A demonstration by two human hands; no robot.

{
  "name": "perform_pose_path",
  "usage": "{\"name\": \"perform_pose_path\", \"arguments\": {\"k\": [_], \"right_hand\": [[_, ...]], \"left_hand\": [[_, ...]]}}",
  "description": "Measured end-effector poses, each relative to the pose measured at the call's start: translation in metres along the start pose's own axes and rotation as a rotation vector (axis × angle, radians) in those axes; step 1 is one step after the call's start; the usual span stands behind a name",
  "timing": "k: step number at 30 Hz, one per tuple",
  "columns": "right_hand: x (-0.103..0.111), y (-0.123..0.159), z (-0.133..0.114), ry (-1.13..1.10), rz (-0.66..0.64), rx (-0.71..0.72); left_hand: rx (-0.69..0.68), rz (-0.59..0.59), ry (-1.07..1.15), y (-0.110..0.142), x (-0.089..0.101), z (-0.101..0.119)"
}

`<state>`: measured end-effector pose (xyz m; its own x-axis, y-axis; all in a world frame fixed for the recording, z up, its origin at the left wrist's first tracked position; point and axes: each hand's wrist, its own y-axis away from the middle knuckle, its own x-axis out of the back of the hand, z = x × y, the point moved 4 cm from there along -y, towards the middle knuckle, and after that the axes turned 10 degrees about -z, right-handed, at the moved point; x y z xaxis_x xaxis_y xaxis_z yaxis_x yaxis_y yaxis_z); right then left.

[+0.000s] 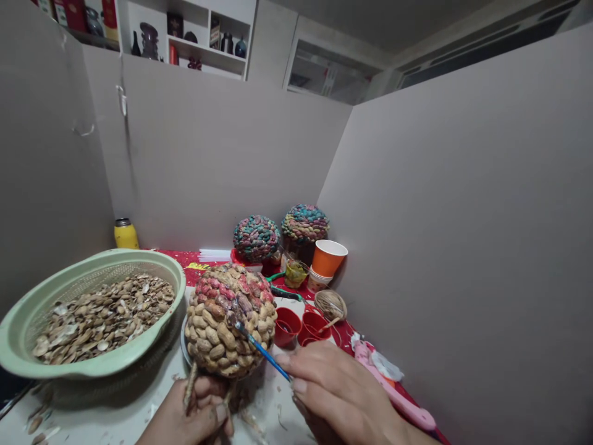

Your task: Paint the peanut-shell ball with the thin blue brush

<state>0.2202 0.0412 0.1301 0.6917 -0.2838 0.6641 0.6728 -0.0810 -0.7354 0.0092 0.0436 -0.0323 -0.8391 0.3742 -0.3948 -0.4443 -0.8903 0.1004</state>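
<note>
A ball covered in peanut shells (229, 346) sits in front of me, its upper part painted red and purplish, the lower shells bare tan. My right hand (338, 389) pinches a blue paintbrush (269, 355), its bristles touching the shells at the ball's middle. Below the ball, my left hand (199, 411) is closed with its fingers curled around a twisted cord (190, 388) that hangs from the ball's underside. A pale dish rim (184, 346) shows behind the ball's left side. Two red cups (287, 326) stand just right of the ball; one has dark liquid inside.
A green colander (152, 355) of loose peanut shells stands left. Two multicoloured shell balls (256, 238) sit at the back. Stacked paper cups (330, 258), a twine coil (331, 304), a yellow jar (126, 235) and a pink-handled tool (407, 405) lie around. Grey partitions (222, 148) enclose the table.
</note>
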Motion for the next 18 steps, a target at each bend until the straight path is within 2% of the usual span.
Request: {"name": "perform_pose_path", "arguments": {"k": [3,6,13,18], "right_hand": [[0.003,-0.002,-0.003,-0.002,-0.015,-0.023],[0.008,-0.008,-0.005,-0.096,0.038,-0.039],[0.008,-0.016,0.023,-0.411,0.223,-0.498],[0.010,-0.011,0.043,-0.468,0.325,-0.640]], "left_hand": [[-0.008,-0.004,-0.014,-0.001,-0.001,0.002],[0.009,-0.010,-0.024,0.001,-0.004,0.006],[0.052,-0.012,-0.020,0.005,-0.007,0.006],[0.067,-0.017,-0.058,0.005,-0.009,0.010]]}}
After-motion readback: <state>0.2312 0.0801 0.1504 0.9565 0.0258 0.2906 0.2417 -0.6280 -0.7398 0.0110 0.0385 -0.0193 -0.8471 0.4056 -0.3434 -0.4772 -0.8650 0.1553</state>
